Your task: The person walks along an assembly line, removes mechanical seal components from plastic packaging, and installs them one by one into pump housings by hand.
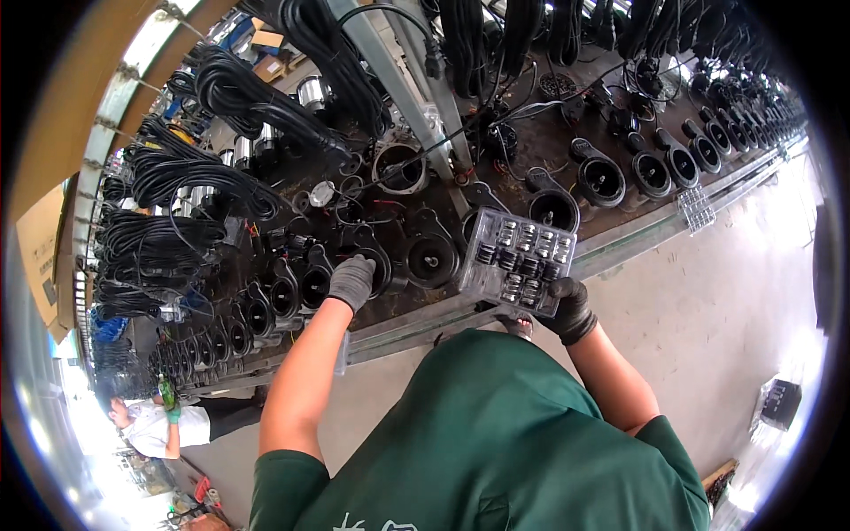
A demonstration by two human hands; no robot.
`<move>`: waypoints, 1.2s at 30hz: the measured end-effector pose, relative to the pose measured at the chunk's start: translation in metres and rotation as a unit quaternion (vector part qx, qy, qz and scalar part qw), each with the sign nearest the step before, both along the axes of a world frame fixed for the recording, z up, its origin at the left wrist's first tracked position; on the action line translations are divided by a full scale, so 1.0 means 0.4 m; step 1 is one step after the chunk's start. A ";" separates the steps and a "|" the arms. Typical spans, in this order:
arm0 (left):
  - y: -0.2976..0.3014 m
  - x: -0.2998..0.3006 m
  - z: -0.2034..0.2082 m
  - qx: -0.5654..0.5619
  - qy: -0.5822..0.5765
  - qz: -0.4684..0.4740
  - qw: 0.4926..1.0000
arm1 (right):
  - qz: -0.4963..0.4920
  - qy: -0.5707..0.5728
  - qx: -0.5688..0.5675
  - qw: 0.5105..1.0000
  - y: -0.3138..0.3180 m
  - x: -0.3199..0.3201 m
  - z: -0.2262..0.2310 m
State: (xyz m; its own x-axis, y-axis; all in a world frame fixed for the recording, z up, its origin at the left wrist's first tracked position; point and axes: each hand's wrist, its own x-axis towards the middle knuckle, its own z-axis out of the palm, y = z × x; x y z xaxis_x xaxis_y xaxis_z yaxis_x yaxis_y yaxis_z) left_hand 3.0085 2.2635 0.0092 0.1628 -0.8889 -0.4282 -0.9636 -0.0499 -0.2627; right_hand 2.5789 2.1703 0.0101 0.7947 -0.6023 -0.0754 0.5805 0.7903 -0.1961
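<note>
In my gloved right hand is a clear plastic tray, gripped by its near right corner. Rows of small metal spring-like parts and black ring-like parts sit in its compartments. My left hand, in a grey glove, reaches to a black round housing on the bench. Its fingers are bent together at the housing's opening, and their tips are hidden. Just right of it stands another black housing with a metal shaft in its centre. A further housing is partly behind the tray.
Long rows of similar black housings line the bench edge both ways. Coiled black cables hang above. A metal post rises from the bench. Another clear tray lies at its edge. A person stands at the left, holding a green bottle.
</note>
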 end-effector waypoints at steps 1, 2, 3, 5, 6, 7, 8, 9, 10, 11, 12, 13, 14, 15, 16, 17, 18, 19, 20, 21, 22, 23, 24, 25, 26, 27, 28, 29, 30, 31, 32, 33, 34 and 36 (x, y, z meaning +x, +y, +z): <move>0.002 -0.002 0.014 -0.002 -0.001 0.002 1.000 | 0.004 0.004 -0.004 1.000 0.001 0.002 -0.003; 0.010 -0.004 0.030 -0.033 0.035 0.047 0.998 | 0.009 0.009 -0.009 1.000 0.003 0.004 -0.006; 0.018 -0.012 0.053 -0.063 0.070 0.090 0.991 | 0.013 0.014 -0.013 1.000 0.004 0.006 -0.007; 0.029 -0.083 0.126 -0.113 0.075 0.067 0.988 | 0.000 0.031 -0.022 0.999 0.006 0.010 -0.015; 0.033 -0.138 0.166 -0.208 0.137 0.062 0.966 | 0.018 0.034 -0.029 0.999 0.004 0.015 -0.031; 0.029 -0.201 0.201 -0.299 0.202 0.053 0.931 | 0.031 0.041 -0.035 0.998 0.004 0.012 -0.038; 0.030 -0.267 0.233 -0.317 0.263 0.011 0.911 | 0.019 0.065 -0.050 0.996 0.006 0.021 -0.013; 0.029 -0.335 0.269 -0.335 0.319 -0.029 0.886 | 0.022 0.065 -0.049 0.996 0.006 0.030 -0.008; 0.020 -0.404 0.313 -0.309 0.338 -0.091 0.884 | 0.019 0.052 -0.038 0.998 0.006 0.034 -0.006; 0.013 -0.456 0.334 -0.282 0.355 -0.153 0.878 | 0.016 0.039 -0.026 0.999 0.006 0.039 -0.003; 0.014 -0.485 0.326 -0.285 0.354 -0.150 0.878 | 0.015 0.036 -0.021 0.999 0.009 0.049 0.028; 0.010 -0.507 0.314 -0.282 0.362 -0.148 0.876 | 0.016 0.037 -0.022 0.999 0.011 0.058 0.033; 0.007 -0.520 0.305 -0.279 0.370 -0.148 0.874 | 0.010 0.034 -0.022 0.999 0.014 0.063 0.037; 0.003 -0.523 0.294 -0.279 0.371 -0.148 0.873 | 0.002 0.031 -0.021 0.999 0.017 0.062 0.038; -0.003 -0.524 0.282 -0.269 0.356 -0.143 0.884 | 0.025 0.032 -0.029 0.999 0.009 0.055 0.036; -0.007 -0.525 0.275 -0.259 0.340 -0.139 0.893 | 0.047 0.033 -0.038 0.998 0.000 0.047 0.035; -0.009 -0.528 0.273 -0.278 0.353 -0.140 0.882 | 0.056 0.035 -0.031 0.997 0.000 0.047 0.045; -0.009 -0.530 0.269 -0.276 0.355 -0.141 0.882 | 0.060 0.031 -0.028 0.997 -0.002 0.044 0.036; -0.007 -0.531 0.265 -0.269 0.357 -0.135 0.884 | 0.063 0.027 -0.025 0.997 -0.003 0.041 0.028; -0.008 -0.533 0.263 -0.263 0.359 -0.128 0.887 | 0.067 0.023 -0.022 0.997 -0.003 0.038 0.019; -0.012 -0.537 0.264 -0.261 0.359 -0.130 0.886 | 0.060 0.033 -0.027 0.997 -0.003 0.034 0.016; -0.017 -0.540 0.268 -0.233 0.379 -0.091 0.891 | 0.056 0.039 -0.028 0.997 -0.001 0.032 0.010; -0.021 -0.543 0.272 -0.205 0.396 -0.051 0.894 | 0.054 0.044 -0.028 0.997 0.001 0.033 0.015; -0.026 -0.544 0.274 -0.204 0.396 -0.051 0.894 | 0.052 0.049 -0.029 0.997 0.003 0.036 0.021; -0.032 -0.546 0.276 -0.190 0.369 -0.053 0.908 | 0.038 0.065 -0.024 0.997 0.010 0.037 0.032; -0.040 -0.548 0.277 -0.177 0.342 -0.055 0.921 | 0.025 0.081 -0.019 0.996 0.013 0.040 0.051; -0.046 -0.550 0.277 -0.177 0.341 -0.054 0.921 | 0.026 0.080 -0.019 0.996 0.012 0.040 0.036; -0.052 -0.553 0.275 -0.153 0.348 -0.044 0.924 | 0.031 0.089 -0.021 0.995 0.010 0.038 0.008; -0.057 -0.555 0.275 -0.131 0.353 -0.032 0.926 | 0.038 0.097 -0.024 0.994 0.008 0.038 0.000; -0.063 -0.552 0.262 -0.133 0.352 -0.029 0.926 | 0.042 0.096 -0.025 0.994 0.008 0.035 -0.006; -0.069 -0.546 0.240 -0.097 0.377 -0.009 0.921 | 0.039 0.102 -0.056 0.992 0.009 0.034 -0.009; -0.078 -0.542 0.242 -0.060 0.402 0.011 0.914 | 0.035 0.108 -0.086 0.990 0.005 0.033 -0.012; -0.077 -0.544 0.261 -0.104 0.371 -0.031 0.922 | 0.063 0.076 -0.105 0.990 -0.003 0.021 -0.012; -0.067 -0.527 0.255 -0.158 0.437 -0.027 0.885 | 0.052 0.092 -0.095 0.990 -0.001 0.008 -0.029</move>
State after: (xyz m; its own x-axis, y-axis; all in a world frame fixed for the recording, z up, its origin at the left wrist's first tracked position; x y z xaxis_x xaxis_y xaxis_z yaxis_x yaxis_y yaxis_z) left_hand 2.7975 2.2368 0.1114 -0.1540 -0.9831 -0.0989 -0.7955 0.0640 0.6025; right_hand 2.5822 2.1699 -0.0015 0.8368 -0.5346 -0.1180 0.4382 0.7833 -0.4409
